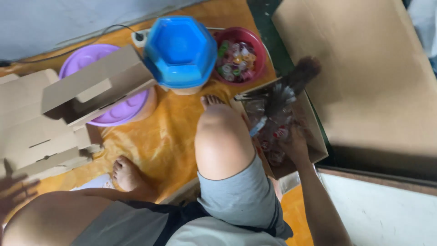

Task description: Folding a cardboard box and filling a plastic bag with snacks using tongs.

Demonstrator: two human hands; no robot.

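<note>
My right hand (297,146) reaches into an open cardboard box (316,136) beside my right knee and grips a clear plastic bag (272,119) of small wrapped sweets. The bag lies inside the box with a dark blurred shape at its far end. My left hand (13,193) is blurred at the left edge, fingers spread, near a stack of flat folded cardboard boxes (32,136); it holds nothing. I sit on an orange mat (157,136) with bare feet.
A blue hexagonal lid (180,50) sits on a container ahead. A red bowl (260,43) of colourful sweets is behind it. A purple lid (91,57) lies under a folded box (98,84). A large cardboard sheet (364,68) covers the right.
</note>
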